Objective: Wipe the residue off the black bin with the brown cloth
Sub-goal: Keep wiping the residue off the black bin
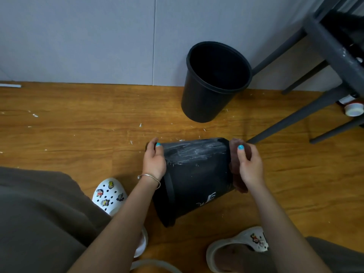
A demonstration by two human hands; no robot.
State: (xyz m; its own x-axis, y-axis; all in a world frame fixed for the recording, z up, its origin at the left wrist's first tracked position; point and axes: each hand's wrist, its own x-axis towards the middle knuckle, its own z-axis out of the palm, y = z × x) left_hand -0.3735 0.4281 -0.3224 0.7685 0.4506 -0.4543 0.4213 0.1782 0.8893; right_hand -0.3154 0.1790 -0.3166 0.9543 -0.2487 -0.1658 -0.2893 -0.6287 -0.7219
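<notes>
Residue [194, 152] is facing up because the left hand [154, 161], fingers curled over the rim, is steadying the bin [197, 180] sideways, while the right hand [249, 166] is gripping the cloth [235, 154] against its base.

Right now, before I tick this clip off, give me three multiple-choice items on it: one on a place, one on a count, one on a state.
1. Where is the brown cloth?
A. against the base end of the tipped black bin
B. on the floor by the wall
C. inside the upright bin

2. How many black bins show?
A. one
B. two
C. three

3. What state is the tipped bin's upper side in?
A. wiped clean
B. streaked with white residue
C. wet with foam

Answers:
1 A, the right hand holds the cloth there.
2 B, the upright bin stands by the wall.
3 B, white smears show beside the left hand.
</notes>
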